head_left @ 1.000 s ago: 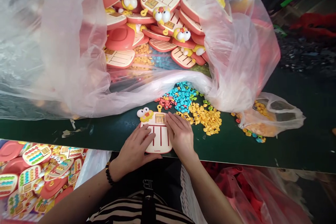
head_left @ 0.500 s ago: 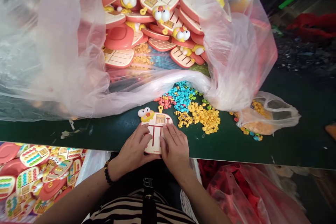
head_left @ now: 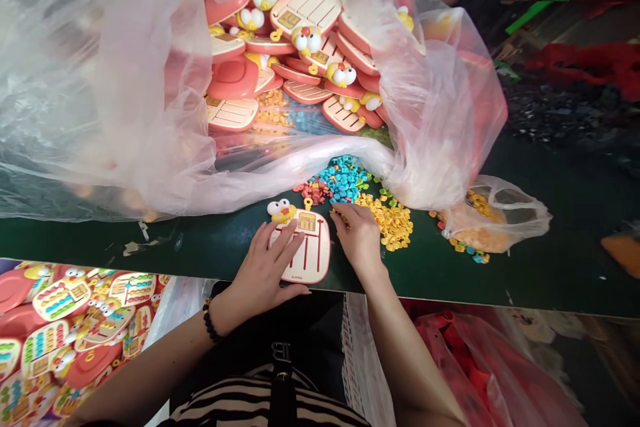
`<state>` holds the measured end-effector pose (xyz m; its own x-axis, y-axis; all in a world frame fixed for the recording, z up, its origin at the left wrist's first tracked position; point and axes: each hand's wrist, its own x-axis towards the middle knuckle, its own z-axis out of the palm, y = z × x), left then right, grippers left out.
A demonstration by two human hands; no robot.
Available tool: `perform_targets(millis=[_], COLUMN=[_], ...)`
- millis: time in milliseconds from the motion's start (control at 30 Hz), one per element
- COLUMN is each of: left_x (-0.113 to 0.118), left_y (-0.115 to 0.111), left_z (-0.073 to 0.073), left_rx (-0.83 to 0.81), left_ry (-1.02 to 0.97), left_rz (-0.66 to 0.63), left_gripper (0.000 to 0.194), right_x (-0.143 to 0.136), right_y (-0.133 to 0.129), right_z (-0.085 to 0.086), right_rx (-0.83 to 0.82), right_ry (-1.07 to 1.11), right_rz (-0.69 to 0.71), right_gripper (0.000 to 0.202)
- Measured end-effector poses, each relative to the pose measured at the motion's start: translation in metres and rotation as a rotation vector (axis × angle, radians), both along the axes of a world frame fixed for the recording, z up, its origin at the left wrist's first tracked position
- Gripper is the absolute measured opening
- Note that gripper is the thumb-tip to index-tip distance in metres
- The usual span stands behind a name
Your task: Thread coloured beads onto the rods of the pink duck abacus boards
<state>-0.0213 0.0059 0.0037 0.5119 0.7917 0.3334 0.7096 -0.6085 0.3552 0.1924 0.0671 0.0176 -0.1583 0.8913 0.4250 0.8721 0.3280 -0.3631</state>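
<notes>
**Left hand on a slotted board, right hand at the loose pieces**

Head view. Your slotted board (head_left: pixel 314 257), topped by a big-eyed yellow head (head_left: pixel 283 211) and a yellow loop (head_left: pixel 308 202), lies face up near the front edge of the worktop (head_left: pixel 190 247). Your left hand (head_left: pixel 267 263) is partly open, its fingers spread over the board's left side and its thumb along the lower edge. Your right hand (head_left: pixel 361 233) is drawn to a near pinch just right of the board, beside the yellow pieces (head_left: pixel 397 225); you cannot tell whether anything is between its fingertips. Blue pieces (head_left: pixel 344 179) and red pieces (head_left: pixel 314 191) lie beyond, against the rolled mouth of the large plastic bag (head_left: pixel 440 147).

Hazards, as judged: the board could slide or tip off the front edge if your left hand pushed toward you; colours could mix, since the piles touch; a small piece could slip from a loose pinch; the bag's slack film could sweep pieces aside if tugged.

Lettering: a small red mark at the board's lower edge is too fine to read surely; the belt buckle (head_left: pixel 281 351) bears a letter-like shape. No brand is legible.
</notes>
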Motion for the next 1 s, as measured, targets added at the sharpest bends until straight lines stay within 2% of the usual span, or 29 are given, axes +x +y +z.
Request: perform_targets(millis=[100, 167, 300, 400, 500, 600, 733, 833, 900, 933, 1000], left_x=[0.007, 0.01, 0.01, 0.01, 0.011, 0.012, 0.012, 0.011, 0.01, 0.01, 0.01], left_y=[0.003, 0.004, 0.001, -0.001, -0.001, 0.0, -0.001, 0.0, 0.0, 0.0, 0.001], left_z=[0.003, 0.0, -0.008, -0.011, -0.011, -0.011, -0.012, -0.012, -0.012, -0.011, -0.011], left_rx=[0.024, 0.013, 0.012, 0.002, -0.027, -0.048, -0.049, -0.06, -0.071, -0.072, -0.06], left_ry=[0.067, 0.073, 0.051, 0.036, 0.0, -0.045, -0.08, -0.12, -0.13, -0.12, -0.073], left_rz=[-0.039, -0.039, -0.015, -0.001, 0.009, 0.031, 0.031, 0.027, 0.03, 0.03, 0.022], left_gripper=[0.076, 0.074, 0.078, 0.078, 0.083, 0.088, 0.087, 0.089, 0.088, 0.086, 0.082], right_x=[0.005, 0.001, -0.015, -0.022, -0.024, -0.028, -0.046, -0.057, -0.053, -0.047, -0.03], right_y=[0.011, 0.009, -0.004, -0.014, -0.027, -0.045, -0.065, -0.063, -0.057, -0.053, -0.046], right_z=[-0.005, -0.004, 0.001, -0.005, -0.013, -0.015, -0.014, -0.013, -0.011, -0.009, -0.007], right_rx=[0.002, 0.027, 0.073, 0.06, 0.046, 0.014, -0.042, -0.044, -0.073, -0.08, -0.04], right_ry=[-0.156, -0.152, -0.092, -0.141, -0.149, -0.123, -0.047, 0.019, 0.075, 0.11, 0.146], right_rz=[0.045, 0.054, 0.064, 0.144, 0.159, 0.153, 0.193, 0.291, 0.337, 0.32, 0.188], right_gripper=[0.024, 0.025, 0.023, 0.029, 0.035, 0.037, 0.053, 0.06, 0.059, 0.055, 0.042])
